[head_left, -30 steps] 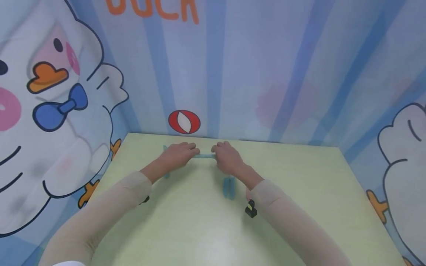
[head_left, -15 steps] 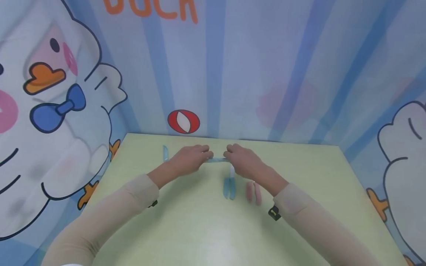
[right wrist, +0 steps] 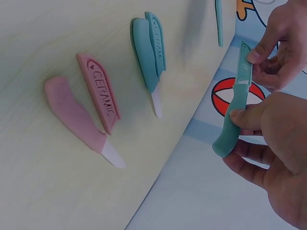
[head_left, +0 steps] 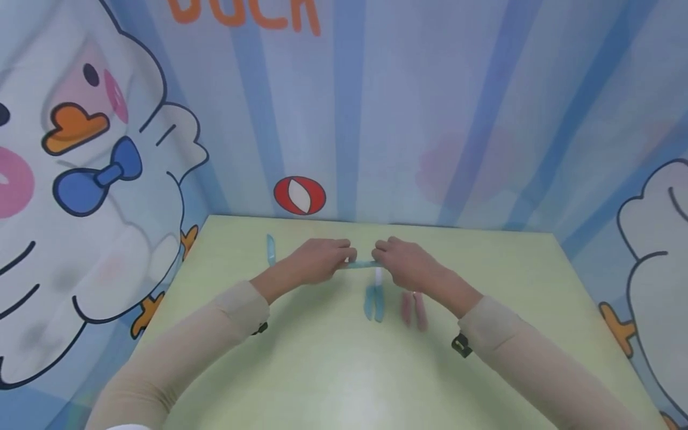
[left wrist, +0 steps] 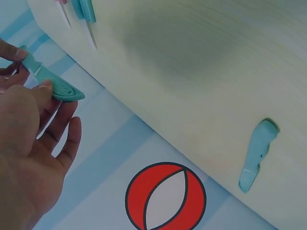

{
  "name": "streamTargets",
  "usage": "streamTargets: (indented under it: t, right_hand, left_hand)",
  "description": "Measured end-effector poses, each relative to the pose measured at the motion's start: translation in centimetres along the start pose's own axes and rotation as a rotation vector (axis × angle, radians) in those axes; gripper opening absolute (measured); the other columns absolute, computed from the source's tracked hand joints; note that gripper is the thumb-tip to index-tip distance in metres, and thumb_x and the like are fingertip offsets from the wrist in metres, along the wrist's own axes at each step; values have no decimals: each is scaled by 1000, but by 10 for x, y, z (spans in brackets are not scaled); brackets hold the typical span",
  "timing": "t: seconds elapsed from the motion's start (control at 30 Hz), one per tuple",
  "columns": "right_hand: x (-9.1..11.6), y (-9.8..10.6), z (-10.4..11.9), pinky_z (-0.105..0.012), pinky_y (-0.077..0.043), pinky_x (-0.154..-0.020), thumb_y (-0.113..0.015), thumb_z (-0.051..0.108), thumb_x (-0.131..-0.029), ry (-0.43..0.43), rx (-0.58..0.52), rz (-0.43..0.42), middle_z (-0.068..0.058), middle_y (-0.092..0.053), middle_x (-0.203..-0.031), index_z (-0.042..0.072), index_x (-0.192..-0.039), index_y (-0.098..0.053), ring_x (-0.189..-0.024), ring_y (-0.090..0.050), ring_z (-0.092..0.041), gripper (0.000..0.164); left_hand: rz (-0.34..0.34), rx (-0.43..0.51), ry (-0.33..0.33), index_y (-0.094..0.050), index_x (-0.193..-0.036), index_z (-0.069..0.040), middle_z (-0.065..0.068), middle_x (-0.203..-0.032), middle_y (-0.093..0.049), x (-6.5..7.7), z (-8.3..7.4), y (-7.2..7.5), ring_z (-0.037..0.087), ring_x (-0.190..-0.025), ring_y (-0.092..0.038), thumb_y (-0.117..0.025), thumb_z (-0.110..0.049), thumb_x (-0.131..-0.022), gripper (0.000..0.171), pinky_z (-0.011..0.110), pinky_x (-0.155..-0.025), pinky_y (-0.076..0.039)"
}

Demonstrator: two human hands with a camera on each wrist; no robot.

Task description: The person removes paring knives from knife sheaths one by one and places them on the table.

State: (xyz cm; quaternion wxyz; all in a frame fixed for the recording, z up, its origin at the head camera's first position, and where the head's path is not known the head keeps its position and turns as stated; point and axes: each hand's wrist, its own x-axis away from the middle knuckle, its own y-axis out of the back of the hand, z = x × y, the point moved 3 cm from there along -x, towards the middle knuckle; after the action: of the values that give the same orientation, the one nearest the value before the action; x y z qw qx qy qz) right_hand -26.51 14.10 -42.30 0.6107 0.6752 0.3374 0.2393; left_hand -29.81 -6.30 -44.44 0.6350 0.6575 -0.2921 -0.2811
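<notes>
Both hands hold a turquoise paring knife between them, above the far part of the table. Its blade sits inside a matching sheath, with a thin pale line where sheath meets handle. My left hand pinches the sheath near its pointed end between thumb and fingers. The handle is pinched by my right hand. Below, a second turquoise knife lies with its white blade bare, its sheath alongside. To the right lie a pink knife, blade also bare, and a pink sheath.
Another turquoise knife, apparently sheathed, lies on the table left of the hands. A printed cloth backdrop rises behind the table's far edge. Small dark devices show under the right wrist and left wrist.
Both hands have shifted right and slightly nearer, still holding the turquoise knife and sheath. The pink knife and sheath, mostly hidden behind the right arm before, now show.
</notes>
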Motion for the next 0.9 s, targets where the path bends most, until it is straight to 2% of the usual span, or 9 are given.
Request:
streamTargets:
  t: [0.27,0.47,0.9]
  right_hand:
    - [5,5,-1,-32,-56,-68,-78,-7,-87,23,43,30,-4,-63,-104,4,-118,-70,-88,-58,-21,33]
    - [8,3,-4,-34,-56,-68,-76,-8,-88,5,53,60,-4,-64,-104,4,-118,-70,-87,-57,-22,33]
    - [11,13,-6,-33,-54,-61,-75,-7,-90,-30,59,62,-5,-65,-105,4,-119,-69,-84,-58,-24,31]
  left_hand:
    - [8,31,-3,-69,-116,-22,-9,-90,-58,-3,-8,-1,10,-72,-53,-72,-20,-103,13,22,-70,-49]
    - [23,44,-7,-69,-115,-21,-7,-90,-58,-3,-13,2,12,-72,-54,-72,-19,-103,12,25,-71,-50]
    - [7,59,-8,-67,-112,-20,-6,-94,-61,2,-3,3,12,-75,-55,-73,-18,-102,12,26,-72,-50]
